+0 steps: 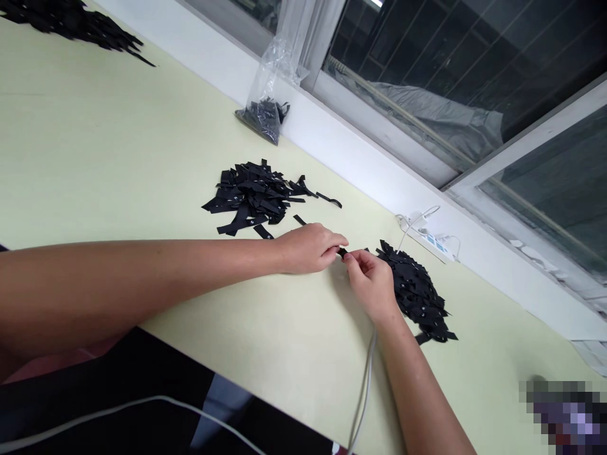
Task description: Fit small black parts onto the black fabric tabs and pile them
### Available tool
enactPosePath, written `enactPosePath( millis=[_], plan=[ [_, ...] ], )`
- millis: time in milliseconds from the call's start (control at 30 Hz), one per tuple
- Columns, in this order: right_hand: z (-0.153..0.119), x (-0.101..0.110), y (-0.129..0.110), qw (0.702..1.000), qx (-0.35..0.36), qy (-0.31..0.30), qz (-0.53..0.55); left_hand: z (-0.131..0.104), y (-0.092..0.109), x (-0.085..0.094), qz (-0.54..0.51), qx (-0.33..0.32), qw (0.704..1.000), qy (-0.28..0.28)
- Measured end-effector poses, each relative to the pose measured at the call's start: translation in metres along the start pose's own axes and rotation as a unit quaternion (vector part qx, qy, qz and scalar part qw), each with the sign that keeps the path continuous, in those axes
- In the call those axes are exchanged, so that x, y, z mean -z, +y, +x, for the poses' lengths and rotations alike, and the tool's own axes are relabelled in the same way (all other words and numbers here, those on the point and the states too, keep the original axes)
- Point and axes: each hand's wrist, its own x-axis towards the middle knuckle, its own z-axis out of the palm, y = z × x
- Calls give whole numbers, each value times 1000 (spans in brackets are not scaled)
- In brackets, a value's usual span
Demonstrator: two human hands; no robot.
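Between my two hands is a small black fabric strip [342, 252], its ends pinched from either side. My left hand [310, 248] comes in from the left, fingertips closed on the strip's left end. My right hand [372, 278] grips the other end between thumb and fingers. Most of the strip is hidden by the fingers. Beyond my left hand lies a loose pile of black strips [256, 193], some with small white marks. A second pile of black strips [420, 294] sits just right of my right hand.
A clear plastic bag [268, 101] with black pieces stands by the wall. A power strip [427, 240] with cables lies along the window ledge. More black strips [71, 25] are heaped at the far left. A white cable [365, 385] crosses the table's front edge near my right forearm.
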Motion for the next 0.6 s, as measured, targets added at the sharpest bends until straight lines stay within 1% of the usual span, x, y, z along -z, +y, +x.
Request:
enactPosePath(
  millis=[133,233,600],
  plan=[
    [0,2,0,1000,-13,15,-4,1,-3,0,10,19,1000,3],
    [1,2,1,1000,-15,15,-4,1,-4,0,25,25,999,-5],
    [1,3,4,1000,-13,13,-14,3,-9,-2,39,9,999,-14]
  ],
)
